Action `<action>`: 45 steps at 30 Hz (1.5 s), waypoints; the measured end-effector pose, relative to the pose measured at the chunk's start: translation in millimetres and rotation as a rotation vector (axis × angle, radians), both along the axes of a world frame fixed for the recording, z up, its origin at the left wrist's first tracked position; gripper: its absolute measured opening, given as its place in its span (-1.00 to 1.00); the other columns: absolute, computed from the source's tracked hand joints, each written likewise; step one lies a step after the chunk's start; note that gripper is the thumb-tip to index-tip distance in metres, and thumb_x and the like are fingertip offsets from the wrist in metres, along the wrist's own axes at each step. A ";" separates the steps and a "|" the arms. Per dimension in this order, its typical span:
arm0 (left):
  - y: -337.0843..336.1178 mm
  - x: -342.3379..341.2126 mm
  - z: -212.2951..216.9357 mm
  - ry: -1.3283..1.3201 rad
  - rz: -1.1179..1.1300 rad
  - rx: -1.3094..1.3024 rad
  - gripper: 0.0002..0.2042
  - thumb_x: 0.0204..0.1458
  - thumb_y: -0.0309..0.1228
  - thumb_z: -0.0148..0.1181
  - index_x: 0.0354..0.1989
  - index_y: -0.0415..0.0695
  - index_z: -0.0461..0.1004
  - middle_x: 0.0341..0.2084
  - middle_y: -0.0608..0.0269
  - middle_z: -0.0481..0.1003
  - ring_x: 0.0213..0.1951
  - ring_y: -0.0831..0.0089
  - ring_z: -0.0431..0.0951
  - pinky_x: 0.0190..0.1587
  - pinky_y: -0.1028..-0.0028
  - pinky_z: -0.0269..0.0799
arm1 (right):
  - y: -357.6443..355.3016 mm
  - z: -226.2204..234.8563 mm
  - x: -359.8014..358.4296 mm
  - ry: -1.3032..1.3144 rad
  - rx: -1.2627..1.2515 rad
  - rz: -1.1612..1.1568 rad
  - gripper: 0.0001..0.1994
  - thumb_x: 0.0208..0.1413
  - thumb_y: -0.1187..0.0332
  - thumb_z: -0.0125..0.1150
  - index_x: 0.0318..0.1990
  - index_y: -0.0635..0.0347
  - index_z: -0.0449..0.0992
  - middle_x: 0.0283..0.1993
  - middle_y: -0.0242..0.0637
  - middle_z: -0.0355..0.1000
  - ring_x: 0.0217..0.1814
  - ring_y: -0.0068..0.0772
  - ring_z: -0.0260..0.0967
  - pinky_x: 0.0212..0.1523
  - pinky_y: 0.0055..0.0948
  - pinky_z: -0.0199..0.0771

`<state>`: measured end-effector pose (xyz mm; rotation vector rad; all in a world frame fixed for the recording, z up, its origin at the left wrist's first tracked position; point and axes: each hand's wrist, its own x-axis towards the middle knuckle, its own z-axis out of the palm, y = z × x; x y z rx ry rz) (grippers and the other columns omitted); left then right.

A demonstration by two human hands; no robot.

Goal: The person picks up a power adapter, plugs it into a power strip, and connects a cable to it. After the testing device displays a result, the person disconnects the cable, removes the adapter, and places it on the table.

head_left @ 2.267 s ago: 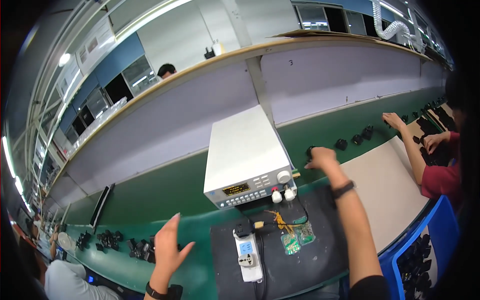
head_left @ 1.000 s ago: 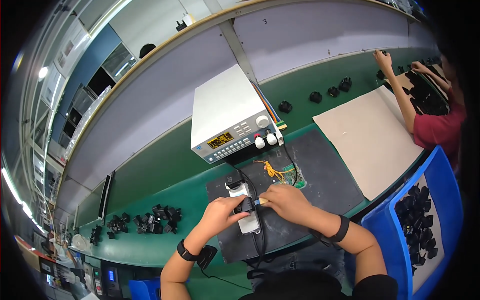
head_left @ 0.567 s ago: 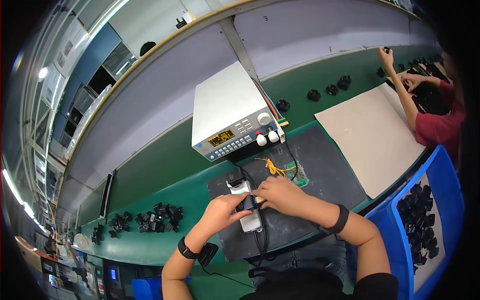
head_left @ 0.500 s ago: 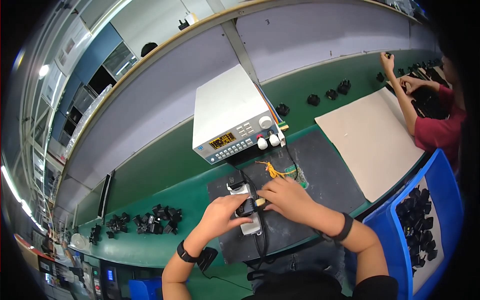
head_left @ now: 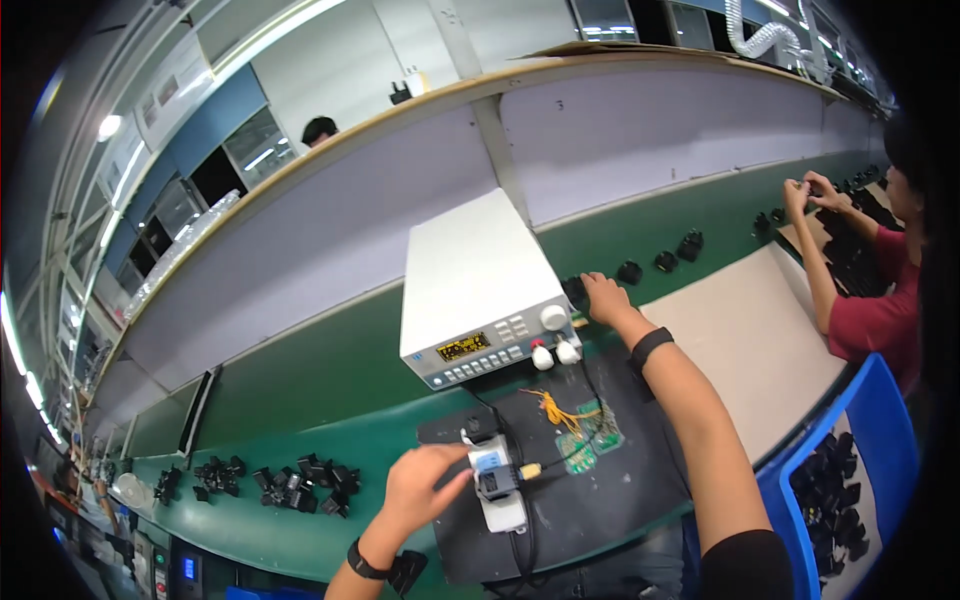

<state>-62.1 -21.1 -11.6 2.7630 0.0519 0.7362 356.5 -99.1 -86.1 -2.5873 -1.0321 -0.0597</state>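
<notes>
My left hand (head_left: 422, 487) is beside a white power strip (head_left: 505, 514), thumb and fingers apart around the near side of a black plug adapter (head_left: 497, 483) seated in it. A cable with a yellowish connector (head_left: 530, 471) goes into that adapter's right side. My right hand (head_left: 606, 300) is stretched out past the right side of a white bench instrument (head_left: 480, 270), its fingers on another black adapter (head_left: 574, 289), which they partly cover. Green circuit boards (head_left: 590, 440) with a bundle of yellow wire (head_left: 555, 408) lie on the black mat (head_left: 630, 490).
Black adapters (head_left: 300, 484) are heaped on the green bench at left; several more (head_left: 665, 261) stand along the back. A cardboard sheet (head_left: 740, 340) lies at right. Near it is a blue bin (head_left: 775, 485) of black parts. A co-worker in red (head_left: 880, 310) handles something at far right.
My right hand has left the yellowish connector and reached forward and right to the adapter beside the instrument. My left hand has drawn slightly away from the plugged-in adapter. The view has shifted.
</notes>
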 end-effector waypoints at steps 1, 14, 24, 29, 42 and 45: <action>-0.7 -8.4 1.0 0.012 0.010 -0.011 -0.77 -0.12 -0.45 0.28 -0.22 -0.11 0.53 -0.28 0.22 0.56 -0.23 0.26 0.56 -0.21 0.38 0.44 | 12.9 -2.2 3.9 -0.002 0.014 0.023 -0.49 0.06 0.44 -0.04 0.23 0.01 0.20 0.30 -0.17 0.12 0.21 -0.01 0.21 0.10 -0.02 0.30; 0.7 -32.8 12.5 0.123 -0.014 -0.025 -0.72 -0.14 -0.47 0.30 -0.18 -0.08 0.51 -0.16 0.29 0.55 -0.18 0.32 0.56 -0.19 0.42 0.45 | -5.9 8.6 14.9 -0.170 -0.193 -0.155 -0.50 -0.24 0.20 0.44 -0.09 0.09 0.43 -0.03 -0.19 0.36 0.08 -0.13 0.33 -0.02 -0.15 0.39; 1.9 -1.3 8.2 0.015 -0.105 -0.012 -0.75 -0.12 -0.45 0.28 -0.21 -0.10 0.52 -0.18 0.26 0.55 -0.22 0.30 0.55 -0.20 0.41 0.45 | -123.6 24.1 -84.4 -0.068 -0.360 -0.037 -0.31 -0.48 0.08 0.55 -0.09 0.12 0.41 -0.13 -0.22 0.43 0.00 -0.14 0.37 -0.07 -0.21 0.39; -2.8 -13.2 1.7 0.061 -0.087 -0.012 -0.71 -0.14 -0.38 0.32 -0.19 -0.12 0.51 -0.18 0.24 0.54 -0.19 0.29 0.54 -0.18 0.40 0.44 | -139.7 63.2 -169.5 -0.153 0.065 0.195 -0.50 -0.36 0.30 0.46 -0.14 0.17 0.49 -0.19 -0.18 0.44 -0.09 -0.11 0.36 -0.10 -0.21 0.37; -29.0 6.1 -14.2 0.181 -0.010 0.134 -0.60 -0.20 -0.24 0.37 -0.17 -0.15 0.51 -0.39 0.22 0.55 -0.29 0.30 0.53 -0.28 0.38 0.38 | -109.8 24.1 -249.2 -0.015 0.265 0.697 -0.79 -0.07 0.32 0.23 -0.24 0.08 0.51 -0.34 -0.38 0.40 -0.21 -0.31 0.39 -0.18 -0.31 0.28; -27.6 5.2 -15.8 0.179 -0.004 0.140 -0.60 -0.21 -0.25 0.37 -0.16 -0.15 0.51 -0.40 0.21 0.55 -0.30 0.29 0.54 -0.29 0.38 0.39 | -114.9 28.9 -241.0 -0.069 0.259 0.578 -0.79 -0.07 0.33 0.22 -0.21 0.06 0.53 -0.34 -0.39 0.41 -0.21 -0.30 0.39 -0.20 -0.30 0.29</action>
